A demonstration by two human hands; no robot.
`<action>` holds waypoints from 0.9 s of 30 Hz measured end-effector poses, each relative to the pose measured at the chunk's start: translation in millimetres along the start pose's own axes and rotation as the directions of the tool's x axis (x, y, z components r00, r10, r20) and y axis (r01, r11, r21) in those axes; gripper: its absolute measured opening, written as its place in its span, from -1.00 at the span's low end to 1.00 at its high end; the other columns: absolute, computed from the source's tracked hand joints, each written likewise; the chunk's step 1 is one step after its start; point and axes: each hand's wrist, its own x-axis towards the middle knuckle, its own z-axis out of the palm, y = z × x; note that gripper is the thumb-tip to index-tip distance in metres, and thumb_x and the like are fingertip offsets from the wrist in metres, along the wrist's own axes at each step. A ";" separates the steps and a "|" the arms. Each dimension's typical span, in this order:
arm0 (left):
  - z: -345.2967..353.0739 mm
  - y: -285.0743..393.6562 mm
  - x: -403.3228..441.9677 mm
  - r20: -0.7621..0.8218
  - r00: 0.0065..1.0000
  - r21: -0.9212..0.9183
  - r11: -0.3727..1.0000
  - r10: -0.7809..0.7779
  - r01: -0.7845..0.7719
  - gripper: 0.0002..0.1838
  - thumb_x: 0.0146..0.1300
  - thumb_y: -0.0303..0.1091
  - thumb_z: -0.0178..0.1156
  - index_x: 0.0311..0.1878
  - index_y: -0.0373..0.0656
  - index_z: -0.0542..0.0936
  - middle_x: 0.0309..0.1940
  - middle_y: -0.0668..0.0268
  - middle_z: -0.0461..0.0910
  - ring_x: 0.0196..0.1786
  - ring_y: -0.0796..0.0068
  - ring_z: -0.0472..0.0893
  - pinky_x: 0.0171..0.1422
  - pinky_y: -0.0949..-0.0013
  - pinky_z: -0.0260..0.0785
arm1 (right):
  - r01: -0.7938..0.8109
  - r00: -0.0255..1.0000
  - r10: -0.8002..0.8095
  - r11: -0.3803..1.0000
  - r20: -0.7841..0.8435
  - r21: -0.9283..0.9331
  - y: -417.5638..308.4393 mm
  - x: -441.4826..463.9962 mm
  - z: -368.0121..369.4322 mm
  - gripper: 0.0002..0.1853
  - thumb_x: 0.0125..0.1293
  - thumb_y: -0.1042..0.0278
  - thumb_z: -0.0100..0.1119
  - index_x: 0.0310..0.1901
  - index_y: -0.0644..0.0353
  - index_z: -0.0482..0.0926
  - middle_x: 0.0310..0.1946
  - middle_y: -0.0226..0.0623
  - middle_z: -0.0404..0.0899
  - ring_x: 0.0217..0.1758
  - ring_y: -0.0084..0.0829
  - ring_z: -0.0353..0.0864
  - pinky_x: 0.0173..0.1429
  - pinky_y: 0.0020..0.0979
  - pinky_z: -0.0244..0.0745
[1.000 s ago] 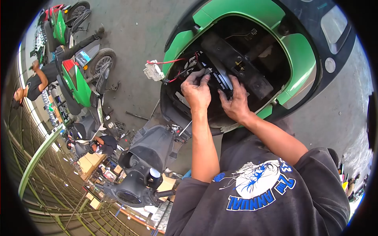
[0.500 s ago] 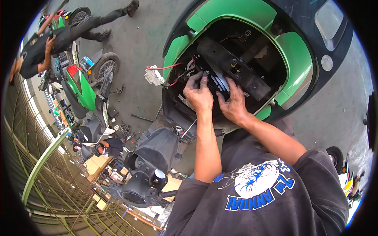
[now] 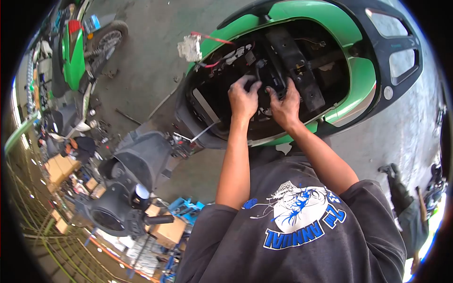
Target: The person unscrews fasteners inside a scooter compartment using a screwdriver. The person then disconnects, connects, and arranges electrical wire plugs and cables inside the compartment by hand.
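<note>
Head view: left grip (image 3: 243, 100) and right grip (image 3: 287, 107) part-open at a dark part (image 3: 269, 77) inside the green-rimmed compartment (image 3: 362, 78); actual hold cannot be told. Black bracket (image 3: 306, 84) sits just beside the right grip.

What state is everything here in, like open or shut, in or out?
Green-and-black scooter body: open on top, insides exposed.
Long black crosspiece: lies across the opening.
Whitish block with red wire: outside the opening.
Round gauge on dark grey front: face dark.
Left hand, right hand: fingers inside the opening; grip unclear.
</note>
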 end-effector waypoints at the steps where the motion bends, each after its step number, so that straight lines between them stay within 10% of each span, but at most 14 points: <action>1: -0.4 9.1 1.1 -0.018 1.000 -0.017 1.000 0.024 -0.024 -0.86 0.09 -0.43 0.34 -0.34 -0.31 0.66 -0.43 0.00 0.67 -0.33 0.06 0.69 -0.20 0.21 0.49 | 0.052 0.998 -0.054 0.997 -0.027 -0.063 3.7 0.1 0.4 -0.35 0.20 0.26 0.36 0.18 0.58 0.36 -0.04 0.34 0.56 0.06 0.20 0.58 0.17 -0.08 0.46; 8: 12.5 -11.9 3.9 -0.029 0.998 -0.327 0.944 -0.056 0.044 -0.80 0.11 -0.42 0.37 -0.20 -0.27 0.65 -0.32 0.03 0.70 -0.22 0.04 0.70 -0.12 0.18 0.49 | 0.087 0.994 -0.097 0.981 -0.046 -0.174 5.0 5.2 -1.4 -0.26 0.20 0.16 0.39 0.22 0.59 0.33 0.01 0.28 0.56 0.13 0.14 0.55 0.27 -0.12 0.41; 18: 38.5 -41.6 -32.7 -0.259 0.961 -0.210 0.965 0.102 -0.159 -0.66 0.08 -0.52 0.33 -0.03 -0.21 0.58 -0.09 0.05 0.65 -0.03 0.09 0.64 0.06 0.21 0.46 | 0.048 0.997 -0.057 0.988 -0.056 -0.149 -0.4 12.0 -1.4 -0.45 0.22 0.30 0.38 0.10 0.53 0.44 -0.13 0.13 0.64 -0.04 -0.02 0.67 0.09 -0.25 0.51; 27: 88.5 -56.6 -53.2 -0.075 0.993 -0.570 0.821 -0.089 0.030 -0.32 0.13 -0.42 0.30 0.29 -0.38 0.24 0.13 -0.12 0.55 0.27 -0.03 0.51 0.31 0.14 0.40 | 0.238 0.963 -0.256 0.956 -0.086 -0.172 5.2 18.0 6.9 -0.44 0.19 0.41 0.41 0.16 0.50 0.45 -0.20 -0.10 0.69 -0.19 -0.40 0.68 0.00 -0.39 0.56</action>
